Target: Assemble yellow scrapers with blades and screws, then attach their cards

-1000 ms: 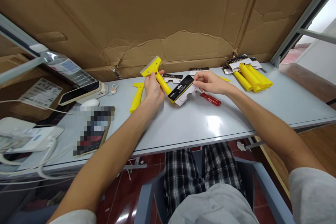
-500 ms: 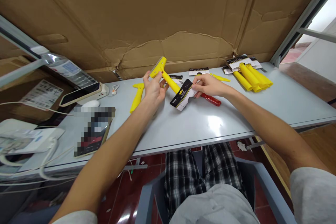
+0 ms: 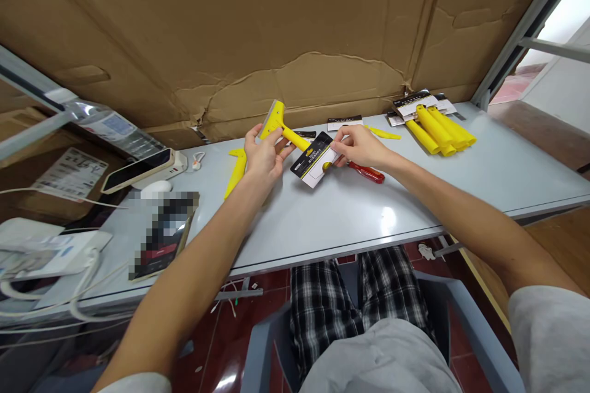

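The smooth, glossy, pale grey tabletop [image 3: 332,216] carried the following items. Left: a dark, flat, rectangular panel [image 3: 161,252], partly obscured by pixelation, and a white, rounded device [image 3: 157,186] just beyond it. Centre: a yellow, wide-headed plastic tool [image 3: 236,173] and a red-handled screwdriver [image 3: 367,172], set obliquely. Rear: a slim, yellow, tapered piece [image 3: 384,133]. Right rear: yellow, tubular plastic handles [image 3: 440,132], grouped closely with black-and-white cards [image 3: 415,104].

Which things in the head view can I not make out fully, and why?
Head view:
Yellow scraper: lower handle hidden behind the printed card.
Red-handled tool: other end hidden behind the right hand.
That printed card: fine print too small.
Dark device: partly masked by pixel blocks.
Grey chair: cut off by bottom edge.
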Available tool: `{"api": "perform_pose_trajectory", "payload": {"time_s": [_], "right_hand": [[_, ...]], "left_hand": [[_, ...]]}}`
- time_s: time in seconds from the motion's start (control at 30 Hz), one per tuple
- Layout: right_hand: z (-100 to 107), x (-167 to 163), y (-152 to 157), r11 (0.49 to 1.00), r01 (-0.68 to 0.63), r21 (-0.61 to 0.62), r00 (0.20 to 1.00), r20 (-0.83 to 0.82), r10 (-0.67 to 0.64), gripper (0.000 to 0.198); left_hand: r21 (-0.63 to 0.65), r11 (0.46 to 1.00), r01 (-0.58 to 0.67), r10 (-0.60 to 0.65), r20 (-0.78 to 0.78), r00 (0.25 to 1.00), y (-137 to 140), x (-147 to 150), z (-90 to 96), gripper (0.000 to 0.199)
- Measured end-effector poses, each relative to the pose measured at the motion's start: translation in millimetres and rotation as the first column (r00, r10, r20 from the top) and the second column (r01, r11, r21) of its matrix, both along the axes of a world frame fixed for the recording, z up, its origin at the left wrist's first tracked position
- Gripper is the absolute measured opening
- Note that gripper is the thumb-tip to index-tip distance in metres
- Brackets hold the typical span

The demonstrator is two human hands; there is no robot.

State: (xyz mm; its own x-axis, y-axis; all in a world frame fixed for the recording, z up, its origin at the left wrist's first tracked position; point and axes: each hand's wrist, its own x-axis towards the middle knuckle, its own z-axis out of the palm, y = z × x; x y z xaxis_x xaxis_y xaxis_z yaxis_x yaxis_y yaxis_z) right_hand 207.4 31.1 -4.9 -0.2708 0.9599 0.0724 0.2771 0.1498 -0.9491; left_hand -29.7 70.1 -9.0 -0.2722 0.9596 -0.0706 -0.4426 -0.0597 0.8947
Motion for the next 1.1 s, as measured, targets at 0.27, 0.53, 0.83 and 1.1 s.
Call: {"api": "perform_pose_trajectory", "payload": {"time_s": [0.27,0.53,0.83,1.1], "right_hand": [[0.2,-1.0,1.3,0.994,0.062,0.094,0.997,-0.042,-0.058,0.035],[-5.9,-2.4,3.6,0.991,0.032,0.129,0.998,-0.055,-0.025,0.031],[-3.5,-5.8,4.1,0.991,0.111,0.073,0.986,-0.136,-0.100,0.024],[0.6,-5.2,3.2,0.970,0.234,0.071,0.944,-0.257,-0.209,0.024]], "left_hand": [[-0.056,0.998,-0.015,0.012,-0.056,0.998,5.8,-2.7,-2.9,0.056],[-0.067,0.996,0.052,-0.061,-0.146,0.987,-15.8,17.3,2.0,0.047],[0.019,0.982,0.187,-0.176,-0.253,0.951,-16.5,19.9,-4.2,0.018],[0.040,0.893,0.447,-0.428,-0.225,0.875,-7.8,16.9,-13.7,0.051]]}}
